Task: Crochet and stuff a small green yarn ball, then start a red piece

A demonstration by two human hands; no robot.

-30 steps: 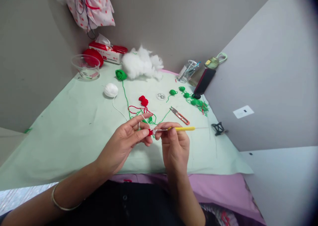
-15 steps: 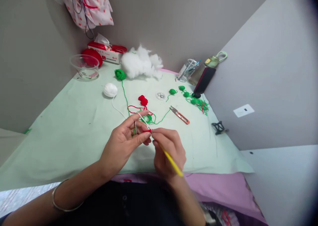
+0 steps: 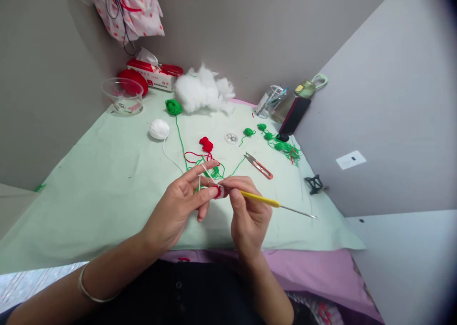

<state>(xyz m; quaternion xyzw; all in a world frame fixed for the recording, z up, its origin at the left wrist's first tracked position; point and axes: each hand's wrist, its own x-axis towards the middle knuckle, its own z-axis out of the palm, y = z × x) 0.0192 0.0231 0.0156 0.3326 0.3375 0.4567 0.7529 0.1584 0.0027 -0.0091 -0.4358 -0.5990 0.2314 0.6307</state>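
Observation:
My left hand (image 3: 178,203) pinches a small red and white crochet piece (image 3: 219,192), and white yarn (image 3: 207,171) is looped over its raised index finger. That strand comes from a white yarn ball (image 3: 159,129) at the left. My right hand (image 3: 250,211) grips a crochet hook with a yellow handle (image 3: 262,199); its far metal end points right, while the working tip is at the piece. Just beyond my hands lie tangled green yarn (image 3: 213,171) and a red crocheted piece (image 3: 206,144).
Orange thread snips (image 3: 258,166) lie right of the green yarn. Farther back are white stuffing (image 3: 203,91), a green yarn ball (image 3: 173,107), a clear tub (image 3: 123,99), a tissue box (image 3: 152,75), a phone (image 3: 295,115) and several green crocheted pieces (image 3: 268,136).
The yellow hook has swung from pointing down toward me to nearly level, pointing right. My right hand has turned with it, and more of the red and white piece shows.

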